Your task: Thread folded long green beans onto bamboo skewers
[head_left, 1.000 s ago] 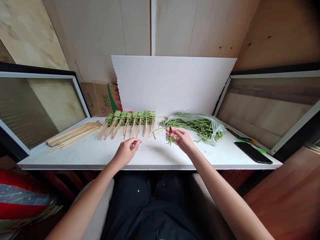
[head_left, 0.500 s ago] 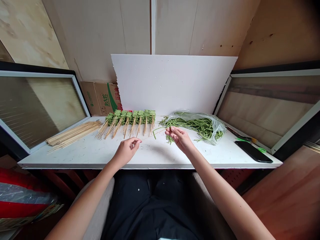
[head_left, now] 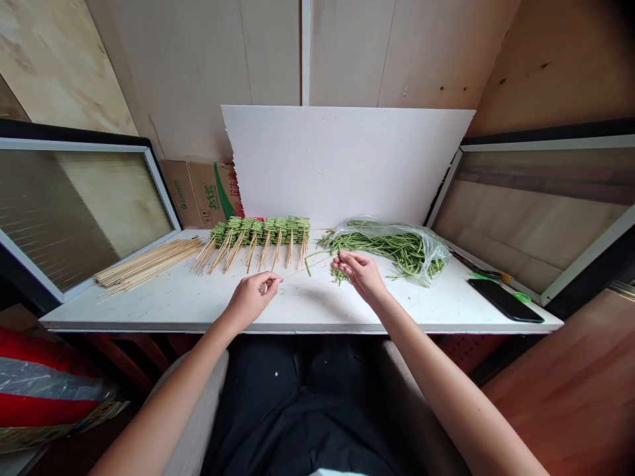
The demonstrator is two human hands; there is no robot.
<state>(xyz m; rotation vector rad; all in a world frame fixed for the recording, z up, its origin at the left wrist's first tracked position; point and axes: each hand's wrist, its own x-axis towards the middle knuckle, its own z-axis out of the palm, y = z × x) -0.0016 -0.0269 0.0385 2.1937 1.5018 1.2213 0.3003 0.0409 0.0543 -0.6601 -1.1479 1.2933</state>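
My left hand (head_left: 253,295) is closed on a thin wooden skewer (head_left: 301,270), which slants up and to the right across the gap between my hands. At the skewer's far end, my right hand (head_left: 360,272) pinches a long green bean (head_left: 308,264). One length of the bean bends down to the left of those fingers. My fingertips hide where bean and skewer meet. Behind my left hand lies a row of skewered green bean bundles (head_left: 262,231), their bare stick ends toward me. Beyond my right hand is a heap of loose long beans (head_left: 397,250).
Bare skewers (head_left: 149,261) lie piled on the white table (head_left: 198,311) at left. A clear plastic bag (head_left: 436,248) partly covers the beans. A black phone (head_left: 505,301) lies at right. Behind stand a white board (head_left: 347,165) and a cardboard box (head_left: 198,192).
Both hands keep nearly the same place and grip, with the skewer and bean between them. The whole view has shifted very slightly.
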